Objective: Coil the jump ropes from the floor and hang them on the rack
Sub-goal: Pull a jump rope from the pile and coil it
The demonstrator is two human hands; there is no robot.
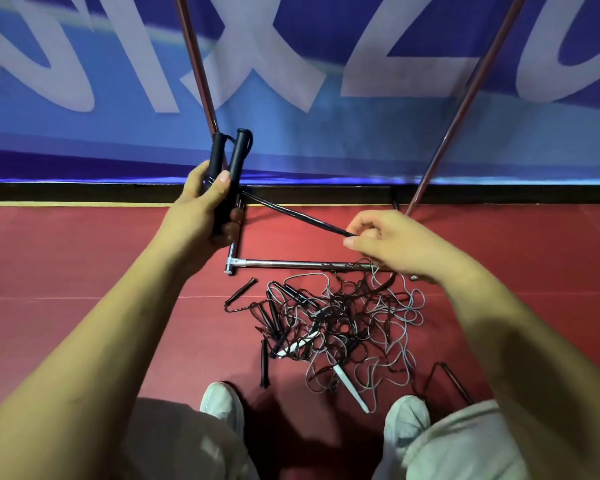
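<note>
Red floor [84, 258] surrounds tangle [343, 323]; left grip [201, 206] holds handles [238, 154], right grip [392, 242] cord [291, 211].

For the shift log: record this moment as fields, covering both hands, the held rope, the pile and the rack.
left hand: grips two black handles together
right hand: pinches the black cord
cord: stretched between the hands
pile: tangled ropes on the red floor
rack base bar: on the floor, pile's cords over its right end

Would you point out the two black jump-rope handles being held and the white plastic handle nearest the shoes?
black jump-rope handles [238, 157]: head view, right handle's shaft.
white plastic handle [350, 388]: head view, mid-shaft.
</note>
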